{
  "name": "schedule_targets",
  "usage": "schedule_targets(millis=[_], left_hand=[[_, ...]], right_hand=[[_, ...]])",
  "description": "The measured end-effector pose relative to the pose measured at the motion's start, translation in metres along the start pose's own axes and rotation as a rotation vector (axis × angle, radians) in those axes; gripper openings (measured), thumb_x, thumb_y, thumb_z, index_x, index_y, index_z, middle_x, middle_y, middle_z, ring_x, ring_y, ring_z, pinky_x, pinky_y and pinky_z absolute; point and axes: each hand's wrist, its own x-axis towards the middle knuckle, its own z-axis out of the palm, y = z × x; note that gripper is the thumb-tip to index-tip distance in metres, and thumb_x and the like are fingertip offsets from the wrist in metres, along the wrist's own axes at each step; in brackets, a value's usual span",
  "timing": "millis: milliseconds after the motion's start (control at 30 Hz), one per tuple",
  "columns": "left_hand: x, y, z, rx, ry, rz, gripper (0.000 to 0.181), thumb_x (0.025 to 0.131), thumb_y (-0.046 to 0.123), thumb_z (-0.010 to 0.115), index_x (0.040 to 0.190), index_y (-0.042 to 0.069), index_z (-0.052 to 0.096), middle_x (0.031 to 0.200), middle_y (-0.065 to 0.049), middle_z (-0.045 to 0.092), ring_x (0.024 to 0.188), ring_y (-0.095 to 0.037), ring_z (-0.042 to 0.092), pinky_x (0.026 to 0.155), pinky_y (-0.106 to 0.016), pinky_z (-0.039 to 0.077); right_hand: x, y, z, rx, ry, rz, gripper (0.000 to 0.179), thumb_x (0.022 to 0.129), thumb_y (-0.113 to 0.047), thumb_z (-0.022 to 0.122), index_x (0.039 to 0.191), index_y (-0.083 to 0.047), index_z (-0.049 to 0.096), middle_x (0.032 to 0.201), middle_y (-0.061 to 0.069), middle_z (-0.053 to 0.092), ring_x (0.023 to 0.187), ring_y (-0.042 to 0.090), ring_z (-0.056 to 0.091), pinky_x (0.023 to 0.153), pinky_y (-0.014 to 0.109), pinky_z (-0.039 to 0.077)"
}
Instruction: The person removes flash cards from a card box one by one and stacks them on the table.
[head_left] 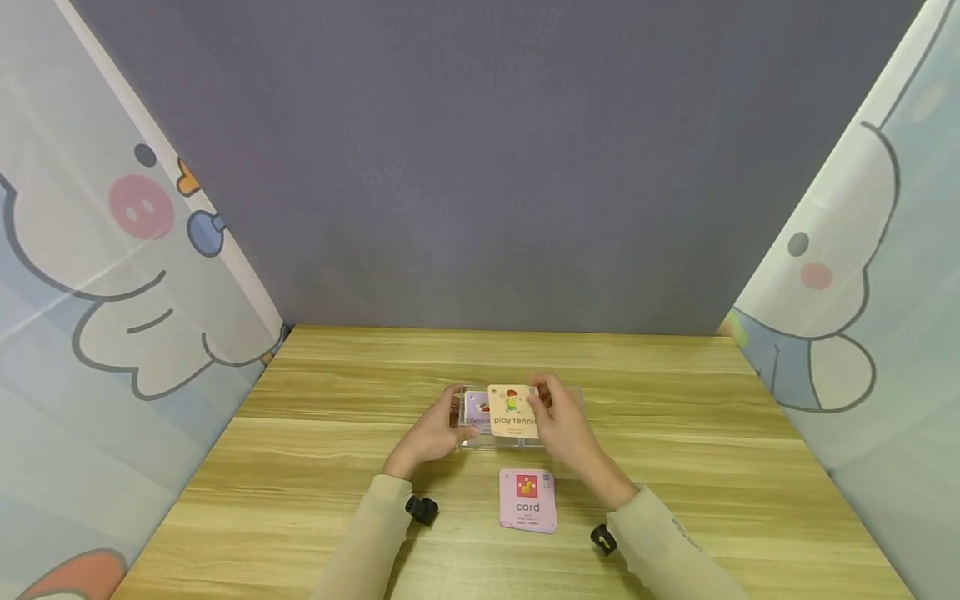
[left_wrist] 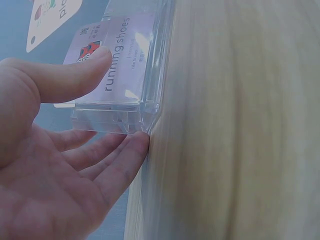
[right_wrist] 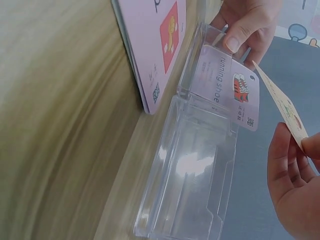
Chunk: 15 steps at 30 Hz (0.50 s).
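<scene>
A clear plastic card holder (right_wrist: 187, 195) with two side-by-side compartments stands on the table. Its left compartment holds a purple "running shoes" card (left_wrist: 120, 55), upright and leaning back; the right one shows bare plastic in the right wrist view. My left hand (head_left: 431, 429) holds the holder's left end, thumb across the front and fingers against the end wall. Between thumb and fingers, my right hand (head_left: 566, 425) pinches a cream "play tennis" card (head_left: 513, 408) by its right edge. That card is raised above the holder and overlaps the purple card in the head view.
A small stack of pink cards (head_left: 528, 500), the top one reading "card", lies on the wooden table (head_left: 300, 500) in front of the holder. A grey panel (head_left: 495, 167) rises behind the table, with cartoon-printed curtains (head_left: 135, 333) at both sides.
</scene>
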Motion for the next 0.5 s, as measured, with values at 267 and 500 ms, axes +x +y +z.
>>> schedule_targets(millis=[267,500], left_hand=[[-0.0003,0.0005,0.0002,-0.004,-0.003,-0.003,0.079,0.092,0.012,0.075,0.154,-0.001,0.028,0.130,-0.018,0.055,0.120,-0.034,0.057,0.103,-0.053,0.046],[-0.0010,0.0013,-0.0003,-0.016,-0.007,-0.004,0.079,0.092,0.011,0.075,0.154,-0.001,0.028,0.129,-0.017,0.055,0.118,-0.034,0.057,0.102,-0.053,0.047]], right_hand=[[-0.0038,-0.0005,-0.0044,-0.010,0.006,0.000,0.019,0.100,-0.001,0.061,0.119,-0.001,0.059,0.087,0.002,0.056,0.075,0.015,0.051,0.060,0.024,0.048],[-0.0062,-0.0002,-0.0067,-0.013,0.012,-0.010,0.019,0.099,0.000,0.062,0.118,-0.003,0.060,0.086,0.001,0.057,0.076,0.015,0.053,0.062,0.025,0.049]])
